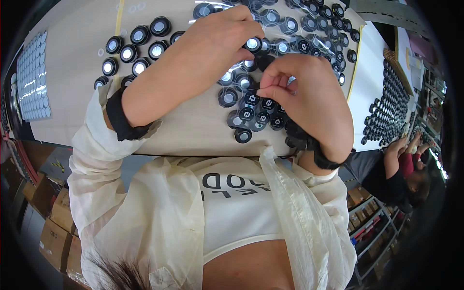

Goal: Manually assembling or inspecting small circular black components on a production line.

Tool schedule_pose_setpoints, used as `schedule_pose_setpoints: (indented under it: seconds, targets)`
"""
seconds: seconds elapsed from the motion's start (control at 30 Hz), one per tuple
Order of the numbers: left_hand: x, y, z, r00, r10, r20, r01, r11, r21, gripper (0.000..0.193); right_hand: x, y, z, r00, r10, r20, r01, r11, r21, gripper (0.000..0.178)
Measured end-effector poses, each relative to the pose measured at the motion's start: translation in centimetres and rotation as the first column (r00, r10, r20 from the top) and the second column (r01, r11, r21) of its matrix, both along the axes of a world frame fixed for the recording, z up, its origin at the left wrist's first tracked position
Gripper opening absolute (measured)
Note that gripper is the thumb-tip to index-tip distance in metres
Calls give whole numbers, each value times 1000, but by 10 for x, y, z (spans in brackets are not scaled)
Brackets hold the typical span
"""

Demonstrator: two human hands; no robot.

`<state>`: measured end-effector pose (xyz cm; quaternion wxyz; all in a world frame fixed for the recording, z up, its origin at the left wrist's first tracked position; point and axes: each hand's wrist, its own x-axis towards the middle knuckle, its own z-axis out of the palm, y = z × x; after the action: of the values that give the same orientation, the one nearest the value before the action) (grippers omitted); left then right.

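Observation:
Small round black pieces with pale disc centres crowd the table under my hands. My left hand (234,36) reaches over them from the left, thumb and fingers closed around one black round piece (253,44). Close by on the right, my right hand (299,79) is pinched, thumb against forefinger, with the thin edge of a clear plastic film (249,91) at the fingertips. Below the pinch lie black discs with a white mark (247,113). Clear round covers lie over many pieces, such as the clear-covered piece (228,97). A lone black piece (242,135) sits nearest me.
A loose group of black pieces (140,35) stands left of my left forearm. Farther left lies a sheet of pale round stickers (34,77). Rows of black pieces (386,106) cover a white surface at the right, near another person (394,169). Cardboard boxes (55,244) are stacked lower left.

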<state>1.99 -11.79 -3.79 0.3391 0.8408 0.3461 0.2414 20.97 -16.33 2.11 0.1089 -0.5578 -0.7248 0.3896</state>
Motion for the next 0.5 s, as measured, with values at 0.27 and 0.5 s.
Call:
schedule_pose_setpoints:
  seconds: [0.27,0.5]
  targets:
    - [-7,3,18,989,-55,139,92,955,-280,38,20,-18,16,866,-315,-389,375,923,88,11]
    - [-19,-19,27,830,131,543,198,840,-505,46,8,-16,-7,423,-449,-787,324,886,-332,14]
